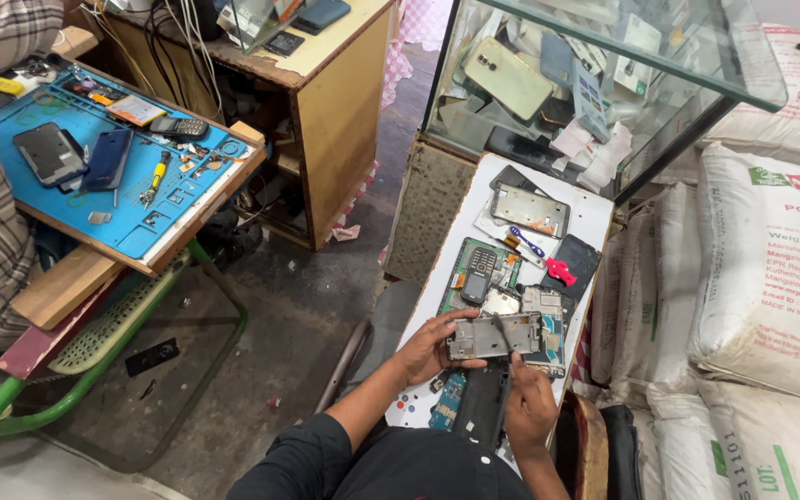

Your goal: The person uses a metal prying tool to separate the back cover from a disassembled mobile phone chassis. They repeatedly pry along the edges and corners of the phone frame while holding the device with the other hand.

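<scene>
Your left hand [426, 350] holds the grey phone frame [493, 336] with fingers clamped on its left edge, above the near end of the white bench [594, 218]. Your right hand [528, 407] has fingers together on a thin tool [504, 331] touching the frame; keep the frame steady and press only lightly.

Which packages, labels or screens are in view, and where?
White woven sacks: stacked at right, green and red print.
Dark phone screens: two, flat on the blue mat, upper left.
Black screen panel: on the white board, by the right hand.
</scene>
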